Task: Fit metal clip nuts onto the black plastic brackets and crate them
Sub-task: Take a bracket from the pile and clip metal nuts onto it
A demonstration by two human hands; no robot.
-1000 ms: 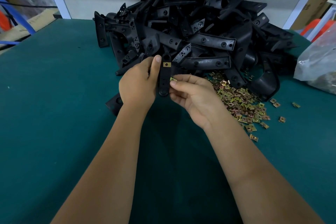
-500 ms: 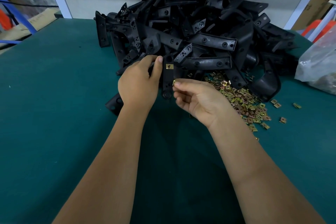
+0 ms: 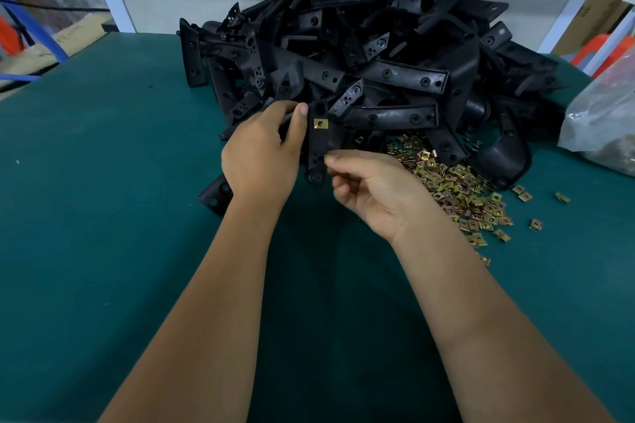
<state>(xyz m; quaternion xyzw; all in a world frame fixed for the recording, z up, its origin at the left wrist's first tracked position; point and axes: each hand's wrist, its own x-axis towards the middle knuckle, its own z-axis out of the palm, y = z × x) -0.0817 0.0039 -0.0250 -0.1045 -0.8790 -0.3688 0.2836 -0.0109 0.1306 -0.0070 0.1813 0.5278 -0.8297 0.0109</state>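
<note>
My left hand [image 3: 262, 154] grips a black plastic bracket [image 3: 318, 151] upright above the green table, thumb along its left edge. One brass clip nut [image 3: 320, 123] sits fitted near the bracket's top. My right hand [image 3: 371, 187] pinches a second clip nut [image 3: 328, 158] between thumb and forefinger, right against the bracket's right edge at mid height. A big heap of black brackets [image 3: 378, 45] rises behind the hands. Loose clip nuts [image 3: 457, 189] lie scattered to the right of my right hand.
Another black bracket [image 3: 214, 194] lies on the green table [image 3: 103, 216] under my left wrist. A clear plastic bag [image 3: 604, 120] sits at the right edge. Cardboard boxes [image 3: 51, 41] and blue straps are beyond the table's far left. No crate is in view.
My right hand has lifted slightly with the pinched clip nut and brought it against the bracket's right edge. My left hand keeps holding the bracket almost still.
</note>
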